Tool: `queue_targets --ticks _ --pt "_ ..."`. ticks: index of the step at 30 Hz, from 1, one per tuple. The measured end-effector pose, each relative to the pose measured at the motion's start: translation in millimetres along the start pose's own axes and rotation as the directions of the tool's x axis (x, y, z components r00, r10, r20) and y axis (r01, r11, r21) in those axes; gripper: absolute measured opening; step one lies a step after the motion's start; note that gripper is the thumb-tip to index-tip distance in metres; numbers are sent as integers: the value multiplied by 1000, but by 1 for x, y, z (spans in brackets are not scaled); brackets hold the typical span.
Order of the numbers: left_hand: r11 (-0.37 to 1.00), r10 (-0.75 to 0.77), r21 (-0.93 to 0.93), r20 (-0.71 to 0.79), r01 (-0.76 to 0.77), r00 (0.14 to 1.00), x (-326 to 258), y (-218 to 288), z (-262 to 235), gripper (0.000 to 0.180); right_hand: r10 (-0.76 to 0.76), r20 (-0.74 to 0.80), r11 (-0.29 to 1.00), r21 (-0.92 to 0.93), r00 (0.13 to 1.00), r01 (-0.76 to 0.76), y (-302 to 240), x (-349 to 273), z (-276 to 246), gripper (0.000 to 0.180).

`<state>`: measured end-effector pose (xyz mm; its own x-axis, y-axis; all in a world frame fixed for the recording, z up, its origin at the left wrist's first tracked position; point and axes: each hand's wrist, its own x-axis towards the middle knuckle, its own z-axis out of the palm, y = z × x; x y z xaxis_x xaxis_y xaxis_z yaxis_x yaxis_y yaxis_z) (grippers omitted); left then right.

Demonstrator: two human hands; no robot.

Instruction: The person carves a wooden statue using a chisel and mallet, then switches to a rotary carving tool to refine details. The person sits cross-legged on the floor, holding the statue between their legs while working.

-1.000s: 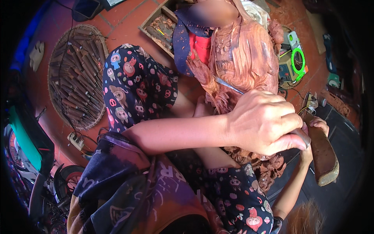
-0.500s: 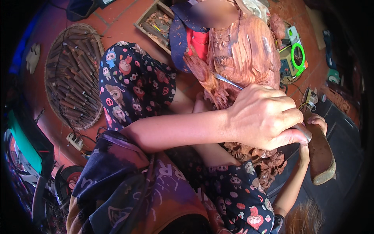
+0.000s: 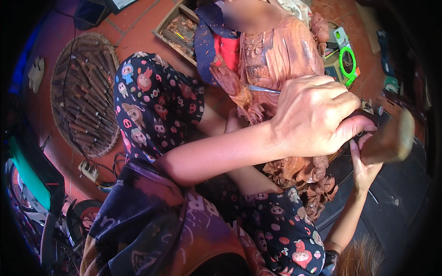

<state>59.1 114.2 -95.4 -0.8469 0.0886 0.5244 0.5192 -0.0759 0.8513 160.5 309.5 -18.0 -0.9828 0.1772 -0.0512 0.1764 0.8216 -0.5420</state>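
A large reddish-brown carved wooden figure (image 3: 258, 69) lies in front of my legs, with deep folds and a jagged raised part. My left hand (image 3: 317, 115) is closed around a carving chisel (image 3: 262, 89), its handle mostly hidden in the fist. The chisel's slim metal blade points left, its tip at the figure near the raised part. To the right, my right hand (image 3: 366, 168) grips a wooden mallet (image 3: 391, 138), which is blurred by motion. The mallet is close to the handle end of the chisel, but whether they touch cannot be made out.
A round woven basket (image 3: 57, 101) full of wooden-handled tools stands on the red tile floor at left. An open wooden box (image 3: 195, 60) with shavings is at the back. A bright green ring-shaped object (image 3: 347, 66) stands at back right. Carved brown pieces (image 3: 317, 195) lie near my right leg.
The mallet has swung upward and tilted, from hanging downward to standing out to the right. The chisel and left hand have shifted slightly up in view, still against the figure.
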Motion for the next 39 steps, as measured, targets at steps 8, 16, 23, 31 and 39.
queue_targets --ticks 8,16,23,31,39 --pt "998 -59 -23 -68 57 996 6 -2 0 16 122 49 992 -34 991 -121 -9 12 -10 26" --pt "998 -54 -30 -331 47 942 26 -7 -3 16 32 1 999 30 999 -32 -23 25 -14 25" --pt "999 -17 38 -245 27 969 13 7 -5 22 41 27 996 -75 999 -39 -20 22 -10 29" --pt "791 -310 -470 242 391 919 29 48 -54 31 215 66 976 7 974 -216 -3 20 -21 55" --pt "720 -202 -450 592 528 780 70 73 -125 52 6 24 1000 -27 1000 -5 13 21 10 55"
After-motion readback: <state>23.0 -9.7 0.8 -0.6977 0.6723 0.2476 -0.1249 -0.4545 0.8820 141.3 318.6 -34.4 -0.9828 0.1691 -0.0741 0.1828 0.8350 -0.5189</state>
